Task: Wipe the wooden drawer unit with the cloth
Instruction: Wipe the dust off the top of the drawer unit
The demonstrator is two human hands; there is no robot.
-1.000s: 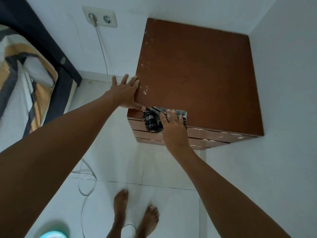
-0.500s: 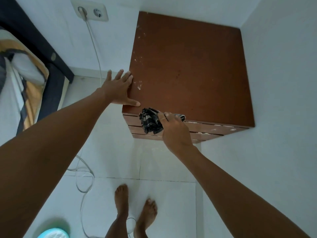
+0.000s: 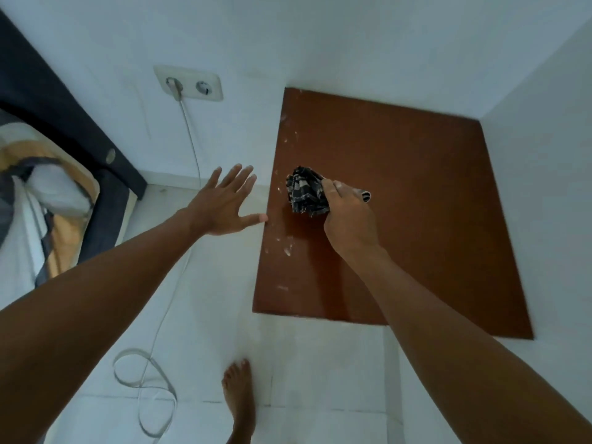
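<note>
The wooden drawer unit stands in the room's corner; I look straight down on its reddish-brown top, and its drawer fronts are hidden. White specks dot the top near its left edge. My right hand grips a bunched dark checked cloth and presses it on the top near the left side. My left hand is spread flat with fingers apart beside the unit's left edge, its thumb tip touching that edge.
A wall socket with a white cable is on the back wall; the cable loops on the tiled floor. A bed with patterned bedding lies at the left. My bare foot stands below the unit. White walls close the right side.
My right hand has lifted the cloth from the front edge up onto the top, near the left side. My left hand has slid off the top to its left edge. The view has tilted overhead.
</note>
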